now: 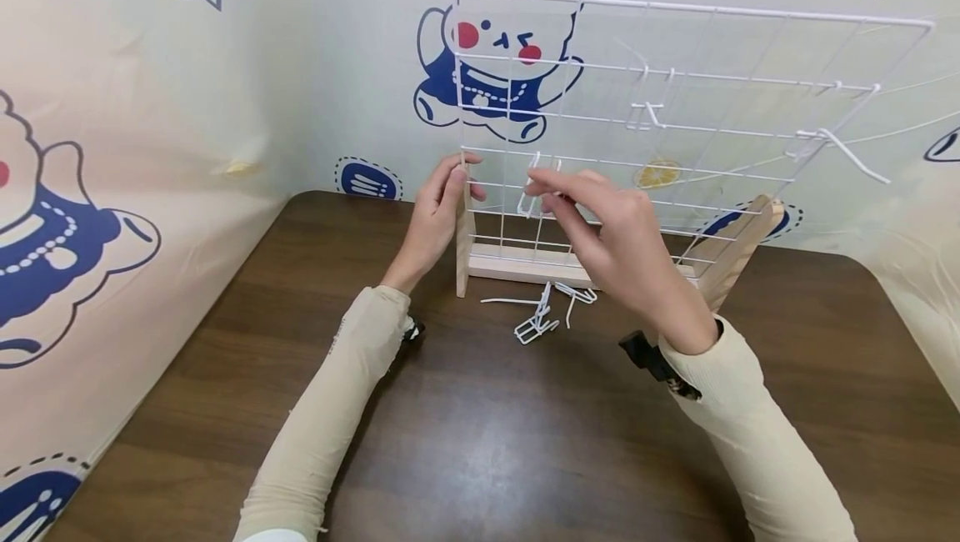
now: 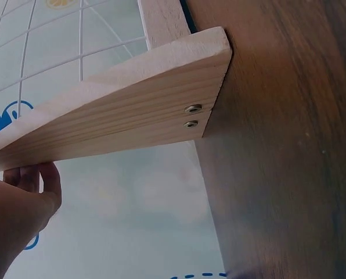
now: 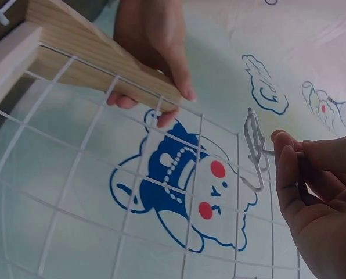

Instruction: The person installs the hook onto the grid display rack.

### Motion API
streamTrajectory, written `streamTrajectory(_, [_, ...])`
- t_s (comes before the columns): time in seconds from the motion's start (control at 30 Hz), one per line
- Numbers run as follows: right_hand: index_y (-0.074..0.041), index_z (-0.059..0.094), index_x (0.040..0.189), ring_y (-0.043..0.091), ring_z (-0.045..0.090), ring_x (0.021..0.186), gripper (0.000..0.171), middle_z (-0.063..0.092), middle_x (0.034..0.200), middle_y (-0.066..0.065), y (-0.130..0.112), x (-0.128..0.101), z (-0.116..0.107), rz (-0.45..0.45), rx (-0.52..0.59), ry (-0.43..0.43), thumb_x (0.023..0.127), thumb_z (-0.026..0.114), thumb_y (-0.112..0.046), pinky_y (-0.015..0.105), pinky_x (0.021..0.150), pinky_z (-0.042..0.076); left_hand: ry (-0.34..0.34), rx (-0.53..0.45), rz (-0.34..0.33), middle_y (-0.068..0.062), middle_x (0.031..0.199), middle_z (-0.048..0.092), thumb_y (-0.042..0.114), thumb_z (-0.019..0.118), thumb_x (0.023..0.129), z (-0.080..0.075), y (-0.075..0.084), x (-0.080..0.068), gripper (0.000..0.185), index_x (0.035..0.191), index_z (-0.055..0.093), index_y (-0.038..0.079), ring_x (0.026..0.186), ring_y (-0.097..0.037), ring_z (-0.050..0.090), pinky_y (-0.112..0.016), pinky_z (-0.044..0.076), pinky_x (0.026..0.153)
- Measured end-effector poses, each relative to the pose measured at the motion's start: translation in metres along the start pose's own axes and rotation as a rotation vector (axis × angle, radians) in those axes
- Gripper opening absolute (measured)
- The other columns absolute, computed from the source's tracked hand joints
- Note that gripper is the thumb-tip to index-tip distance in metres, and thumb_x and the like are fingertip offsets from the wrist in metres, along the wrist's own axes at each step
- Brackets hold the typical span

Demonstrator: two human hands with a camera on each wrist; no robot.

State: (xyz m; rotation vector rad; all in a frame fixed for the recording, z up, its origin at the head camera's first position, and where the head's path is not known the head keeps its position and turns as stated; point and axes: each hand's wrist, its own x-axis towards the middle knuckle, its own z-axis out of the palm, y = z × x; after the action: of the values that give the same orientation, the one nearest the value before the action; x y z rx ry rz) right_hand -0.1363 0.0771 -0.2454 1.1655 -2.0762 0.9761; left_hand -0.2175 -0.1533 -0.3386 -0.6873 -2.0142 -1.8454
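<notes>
A white wire grid point(image 1: 697, 11) stands in a wooden base at the back of the table. My left hand point(image 1: 435, 213) grips the upper end of its left wooden upright point(image 1: 462, 254), with the thumb in front. In the left wrist view, the fingers of that hand point(image 2: 25, 203) reach behind the wooden upright point(image 2: 132, 107). Between thumb and fingertips, my right hand point(image 1: 618, 238) pinches a white wire hook point(image 1: 527, 192) by its prong. The right wrist view shows the hook's frame point(image 3: 254, 142) in front of the grid; whether it touches the wires I cannot tell.
Loose white wire hooks point(image 1: 536, 325) lie on the brown table point(image 1: 480, 442) before the rack. One hook point(image 1: 651, 114) hangs mid-grid, another point(image 1: 855, 157) juts forward at the right edge. The right wooden upright point(image 1: 738, 250) leans outward. A printed cloth point(image 1: 337, 67) hangs behind.
</notes>
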Motion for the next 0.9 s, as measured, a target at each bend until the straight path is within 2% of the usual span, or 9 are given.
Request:
streamTrajectory(0.1, [0.001,0.066,0.126,0.019,0.069,0.095,0.031,0.073,0.107,0.01,0.0,0.007,0.0,-0.014,-0.04,0.011,0.095,0.061,0.003,0.028,0.081,0.052,0.009,0.001,-0.008,-0.036,0.096,0.061,0.013,0.034,0.109,0.003,0.01,-0.002,0.033,0.131,0.051,-0.005,0.094,-0.046,0.06,-0.055,0.044,0.09])
streamTrajectory(0.23, [0.0,0.066,0.127,0.019,0.064,0.092,0.03,0.073,0.107,0.011,0.0,0.016,0.0,-0.034,-0.111,0.021,0.097,0.06,0.0,0.028,0.071,0.047,0.029,-0.012,-0.019,-0.037,0.098,0.06,0.014,0.033,0.109,0.006,0.013,-0.005,0.033,0.131,0.051,-0.004,0.095,-0.046,0.059,-0.053,0.042,0.09])
streamTrajectory(0.33, [0.0,0.066,0.127,0.021,0.06,0.089,0.03,0.072,0.107,0.012,-0.001,0.022,0.001,-0.043,-0.149,0.03,0.098,0.059,0.0,0.027,0.067,0.044,0.039,-0.027,-0.031,-0.037,0.1,0.059,0.015,0.033,0.11,0.006,0.013,-0.007,0.033,0.132,0.049,-0.004,0.096,-0.046,0.058,-0.046,0.042,0.085])
streamTrajectory(0.47, [0.001,0.065,0.127,0.024,0.061,0.095,0.03,0.071,0.108,0.014,-0.001,0.029,0.001,-0.055,-0.179,0.034,0.098,0.059,0.0,0.029,0.073,0.051,0.045,-0.043,-0.029,-0.036,0.099,0.059,0.014,0.032,0.11,0.005,0.013,-0.008,0.032,0.131,0.049,-0.004,0.096,-0.047,0.058,-0.044,0.042,0.084])
streamTrajectory(0.57, [0.002,0.065,0.127,0.026,0.062,0.099,0.03,0.071,0.109,0.015,0.0,0.033,-0.001,-0.063,-0.203,0.045,0.098,0.058,0.001,0.035,0.081,0.054,0.035,-0.04,-0.009,-0.036,0.096,0.059,0.013,0.032,0.11,0.005,0.013,-0.006,0.032,0.129,0.049,-0.007,0.095,-0.048,0.057,-0.051,0.041,0.088])
streamTrajectory(0.9, [0.004,0.065,0.124,0.027,0.061,0.094,0.027,0.072,0.106,0.016,0.003,0.044,-0.001,-0.122,-0.29,0.088,0.101,0.051,0.001,0.035,0.081,0.053,0.043,-0.036,-0.007,-0.039,0.095,0.057,0.013,0.032,0.11,0.011,0.015,-0.003,0.032,0.126,0.048,-0.009,0.092,-0.05,0.057,-0.052,0.04,0.079])
